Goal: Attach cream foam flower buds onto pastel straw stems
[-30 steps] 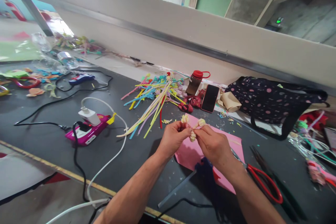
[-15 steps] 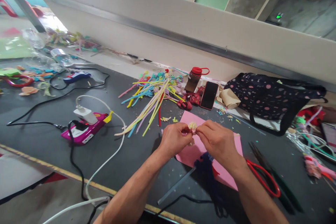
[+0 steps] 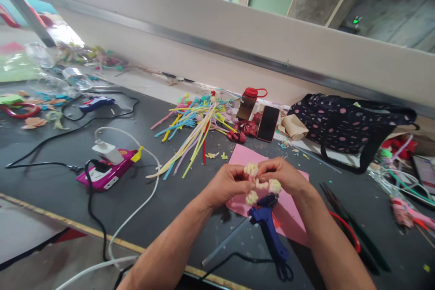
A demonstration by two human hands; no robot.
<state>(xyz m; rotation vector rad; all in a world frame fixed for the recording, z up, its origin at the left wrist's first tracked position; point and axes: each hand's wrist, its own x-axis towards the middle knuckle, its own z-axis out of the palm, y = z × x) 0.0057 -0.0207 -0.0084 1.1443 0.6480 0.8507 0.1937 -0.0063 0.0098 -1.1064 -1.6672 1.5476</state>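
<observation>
Both my hands meet over a pink sheet (image 3: 292, 219), closed around a small pink and cream craft piece (image 3: 261, 185) with fluffy pale yellow tufts. My left hand (image 3: 228, 186) pinches its left side between thumb and fingers. From the right, my right hand (image 3: 280, 174) grips its upper part with bent fingers, and one tuft shows below that hand. Just under the piece, a blue glue gun (image 3: 270, 229) lies on the sheet, touched by neither hand as far as I can see. A long translucent glue stick (image 3: 224, 241) sticks out from its back.
Fuzzy coloured stems (image 3: 190, 138) lie in a bunch beyond my left hand. A phone (image 3: 268, 123) leans by a red-capped bottle (image 3: 249, 102) and a dark patterned bag (image 3: 340, 124). Scissors (image 3: 351, 231) lie at right. A magenta power strip (image 3: 108, 174) with cables sits left.
My right hand has lifted and turned, so more of the tufted piece shows between my hands. The glue gun below is now more visible. The view has shifted slightly.
</observation>
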